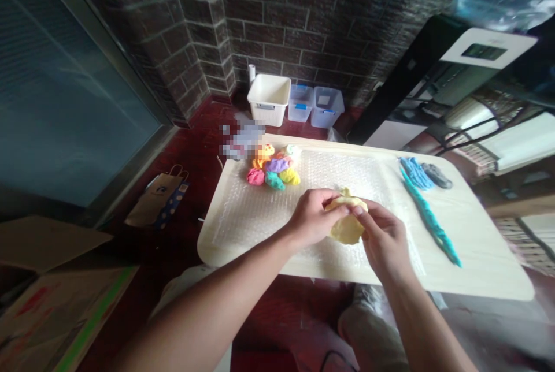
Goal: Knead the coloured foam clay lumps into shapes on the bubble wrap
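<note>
Between my two hands is a flattened piece of pale yellow modelling clay (pixel 347 230), held up over the table. My left hand (pixel 313 214) pinches its upper left edge, with the thumb pressed on the front. On the upper right, my right hand (pixel 384 231) grips the same piece between thumb and fingers. The clay's upper rim looks folded or bunched, and its lower part hangs as a thin sheet. Some fingertips are hidden behind it. Under the hands lies a sheet of bubble wrap (pixel 269 219).
Several coloured clay lumps (pixel 277 165) sit at the table's back left. To the right lie a long teal clay roll (pixel 431 219), a blue clay piece (pixel 417 173) and a grey one (pixel 437 176). Plastic bins (pixel 269 113) stand on the floor behind the wooden table (pixel 489 268).
</note>
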A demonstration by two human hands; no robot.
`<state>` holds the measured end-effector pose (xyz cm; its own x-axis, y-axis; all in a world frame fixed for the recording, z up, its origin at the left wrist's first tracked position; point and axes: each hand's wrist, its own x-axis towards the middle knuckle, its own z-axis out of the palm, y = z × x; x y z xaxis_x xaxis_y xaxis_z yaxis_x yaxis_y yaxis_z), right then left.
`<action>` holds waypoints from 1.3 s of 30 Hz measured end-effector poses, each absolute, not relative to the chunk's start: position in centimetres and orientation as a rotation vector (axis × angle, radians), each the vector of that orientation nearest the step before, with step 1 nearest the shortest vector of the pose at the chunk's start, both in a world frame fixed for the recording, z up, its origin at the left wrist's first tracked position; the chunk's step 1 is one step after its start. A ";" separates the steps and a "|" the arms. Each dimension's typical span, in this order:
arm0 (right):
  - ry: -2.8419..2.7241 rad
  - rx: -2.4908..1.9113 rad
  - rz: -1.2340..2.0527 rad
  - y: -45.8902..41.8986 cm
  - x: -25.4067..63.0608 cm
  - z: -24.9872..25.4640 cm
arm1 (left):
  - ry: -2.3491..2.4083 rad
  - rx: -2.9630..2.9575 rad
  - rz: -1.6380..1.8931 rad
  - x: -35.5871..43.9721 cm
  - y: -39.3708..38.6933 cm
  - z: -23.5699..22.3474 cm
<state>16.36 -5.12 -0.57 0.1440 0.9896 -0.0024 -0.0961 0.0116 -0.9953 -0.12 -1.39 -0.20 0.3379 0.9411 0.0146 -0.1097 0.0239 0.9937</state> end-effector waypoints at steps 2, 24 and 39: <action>-1.062 -1.195 1.168 -5.2 16.3 -0.6 | 0.876 1.259 1.005 -0.2 -1.4 0.0; -1.017 -1.207 1.126 -5.3 15.9 0.6 | 0.878 1.102 1.038 -0.1 -1.5 0.7; -0.914 -1.148 1.097 -5.2 16.6 -0.2 | 0.902 1.048 1.156 -0.1 -1.3 0.6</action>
<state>16.59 -5.17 -0.23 0.2356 0.9718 0.0099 -0.1849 0.0548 -0.9812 -0.10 -1.33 0.58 0.1861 0.9821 -0.0283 -0.2667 0.0783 0.9606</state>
